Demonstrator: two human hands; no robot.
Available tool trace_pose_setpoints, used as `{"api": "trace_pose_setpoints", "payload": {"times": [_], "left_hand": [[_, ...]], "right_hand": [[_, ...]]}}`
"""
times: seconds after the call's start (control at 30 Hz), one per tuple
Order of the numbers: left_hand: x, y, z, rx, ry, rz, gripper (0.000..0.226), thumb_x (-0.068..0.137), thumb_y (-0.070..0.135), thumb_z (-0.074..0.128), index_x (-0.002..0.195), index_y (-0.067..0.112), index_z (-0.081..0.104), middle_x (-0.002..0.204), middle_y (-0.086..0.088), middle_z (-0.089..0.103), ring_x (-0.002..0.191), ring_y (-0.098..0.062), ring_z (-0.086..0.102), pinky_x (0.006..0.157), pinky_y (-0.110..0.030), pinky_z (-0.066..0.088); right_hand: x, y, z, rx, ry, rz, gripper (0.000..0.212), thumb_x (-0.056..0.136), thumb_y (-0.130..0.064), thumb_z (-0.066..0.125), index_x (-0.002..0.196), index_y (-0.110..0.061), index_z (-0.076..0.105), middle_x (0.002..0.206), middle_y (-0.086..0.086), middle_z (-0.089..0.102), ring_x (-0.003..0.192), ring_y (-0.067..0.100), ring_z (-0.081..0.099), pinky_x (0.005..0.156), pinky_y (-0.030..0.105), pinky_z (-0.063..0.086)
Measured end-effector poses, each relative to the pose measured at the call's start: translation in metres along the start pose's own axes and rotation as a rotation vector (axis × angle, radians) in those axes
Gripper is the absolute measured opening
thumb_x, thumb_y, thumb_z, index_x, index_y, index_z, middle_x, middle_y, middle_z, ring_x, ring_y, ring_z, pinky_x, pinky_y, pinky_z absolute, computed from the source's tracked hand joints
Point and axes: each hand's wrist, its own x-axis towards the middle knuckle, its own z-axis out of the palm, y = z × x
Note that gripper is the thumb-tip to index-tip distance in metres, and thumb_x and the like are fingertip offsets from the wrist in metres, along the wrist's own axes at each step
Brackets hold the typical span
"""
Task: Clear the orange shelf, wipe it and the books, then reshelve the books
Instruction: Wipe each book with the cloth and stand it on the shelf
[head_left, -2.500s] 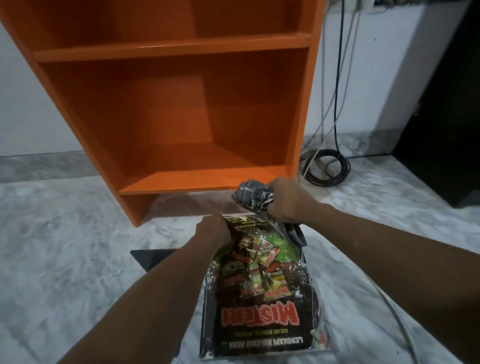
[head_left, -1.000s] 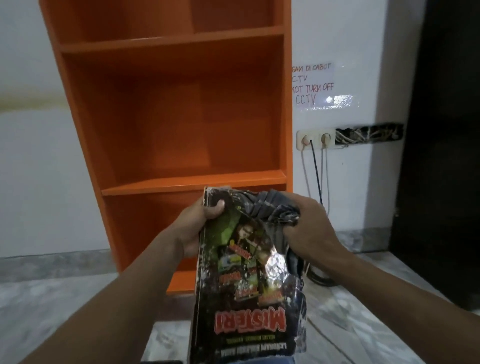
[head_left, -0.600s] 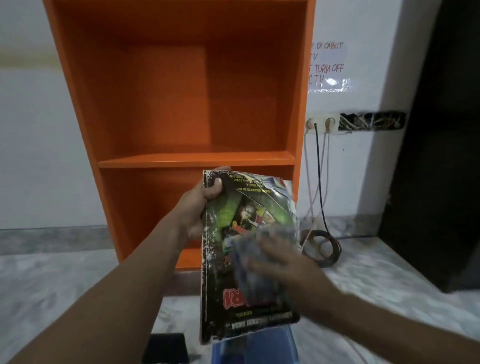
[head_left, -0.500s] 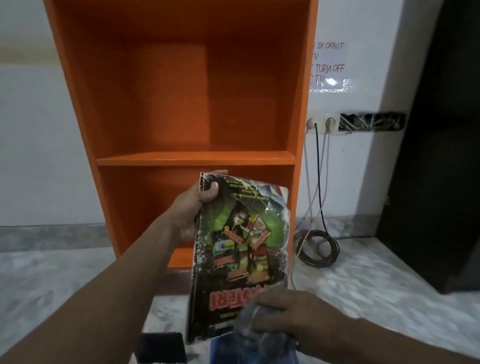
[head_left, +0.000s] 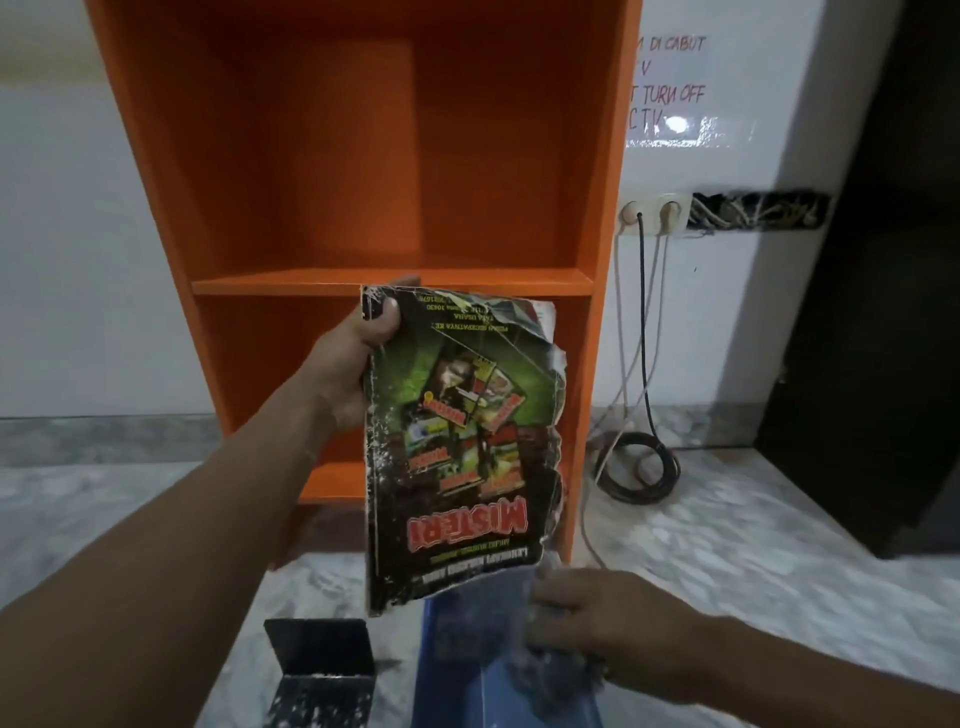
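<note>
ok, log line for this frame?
step: book wipe | left grip: holds tattered black MISTERI paperback by top corner | right grip: clutches grey cloth below the book | orange wooden shelf: no books visible

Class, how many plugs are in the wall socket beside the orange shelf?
2. Both sit in the wall socket right of the orange shelf: the left plug carries a black cable, the right plug a pale one. None looks hidden.

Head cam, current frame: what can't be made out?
Head view:
Cloth in right hand: motion-blurred, pattern unreadable.
Wall notice: left part hidden behind orange shelf.
Its lower compartment: mostly covered by book in left hand.
Blue item: cut by bottom edge, partly under cloth; unidentifiable.
</note>
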Motion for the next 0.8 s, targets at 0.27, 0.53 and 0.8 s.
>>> {"api": "trace_pose_setpoints", "payload": {"times": [0.27, 0.53, 0.8], "left_hand": [[0.001, -0.01, 0.015, 0.004, -0.057, -0.031, 0.033, 0.102, 0.027, 0.042, 0.13, 0.029, 0.06, 0.106, -0.01, 0.073, 0.09, -0.028, 0.071, 0.08, -0.045, 0.057], [0.003, -0.004, 0.023, -0.072, -0.05, 0.037, 0.031, 0.105, 0.026, 0.037, 0.118, 0.031, 0.064, 0.11, -0.011, 0.072, 0.097, -0.029, 0.069, 0.084, -0.046, 0.057], [0.004, -0.016, 0.025, -0.038, -0.052, -0.026, 0.031, 0.102, 0.028, 0.043, 0.126, 0.023, 0.063, 0.112, -0.015, 0.068, 0.095, -0.031, 0.067, 0.082, -0.044, 0.056]], "right_hand": [[0.104, 0.01, -0.118, -0.039, 0.651, 0.332, 0.052, 0.082, -0.002, 0.064, 0.132, -0.014, 0.058, 0.137, 0.017, 0.054, 0.121, 0.025, 0.051, 0.1, 0.034, 0.046], [0.045, -0.035, -0.013, -0.164, 0.084, -0.041, 0.032, 0.095, -0.034, 0.051, 0.124, -0.037, 0.062, 0.138, -0.005, 0.057, 0.122, 0.008, 0.054, 0.089, 0.032, 0.056], [0.1, 0.004, -0.1, -0.02, 0.595, 0.281, 0.058, 0.077, 0.0, 0.074, 0.131, -0.018, 0.06, 0.13, 0.014, 0.062, 0.113, 0.031, 0.061, 0.092, 0.046, 0.055]]}}
